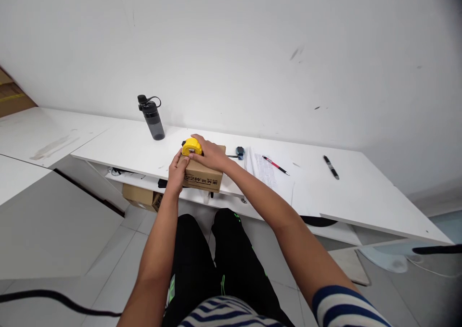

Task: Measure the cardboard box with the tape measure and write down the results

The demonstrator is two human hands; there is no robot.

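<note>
A yellow tape measure [192,146] rests at the left end of a small brown cardboard box [204,179] with dark printing on its front. My right hand [211,155] reaches over the top of the box, its fingers wrapped round the tape measure from the right. At the box's left front corner, my left hand [176,172] is closed against the side, with its fingertips just below the tape measure. Whether any tape blade is drawn out cannot be made out. The box sits near the front edge of the white desk [231,142].
A dark water bottle [153,120] stands behind to the left. Right of the box lie a wristwatch [240,151], papers [269,173] and a red-and-black pen [276,165]. Farther right is a black marker [331,167]. Another cardboard box [139,197] is on the shelf below.
</note>
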